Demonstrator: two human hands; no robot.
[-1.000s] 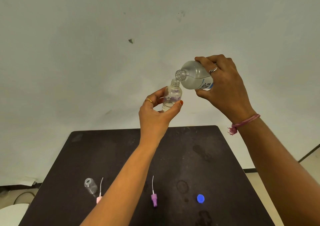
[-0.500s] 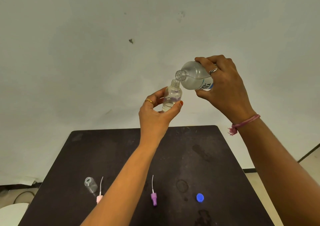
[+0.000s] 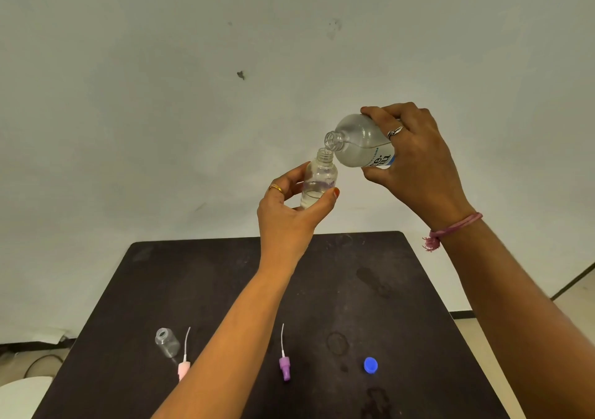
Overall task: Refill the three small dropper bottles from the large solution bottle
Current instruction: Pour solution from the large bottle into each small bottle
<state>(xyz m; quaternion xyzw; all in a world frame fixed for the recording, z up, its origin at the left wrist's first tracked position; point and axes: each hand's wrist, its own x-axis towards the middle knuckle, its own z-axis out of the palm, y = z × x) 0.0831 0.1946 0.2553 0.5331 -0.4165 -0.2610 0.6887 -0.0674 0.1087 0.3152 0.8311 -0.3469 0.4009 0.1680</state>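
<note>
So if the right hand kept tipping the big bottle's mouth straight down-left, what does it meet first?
The neck of the small bottle held by the left hand. The large bottle in the right hand seems almost touching it already, though depth is unclear.

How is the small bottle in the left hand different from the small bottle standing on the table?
The held small bottle is gripped by the left hand above the table and contains some clear liquid; the bottle on the table stands untouched and looks empty. Both are clear, uncapped and upright.
</note>
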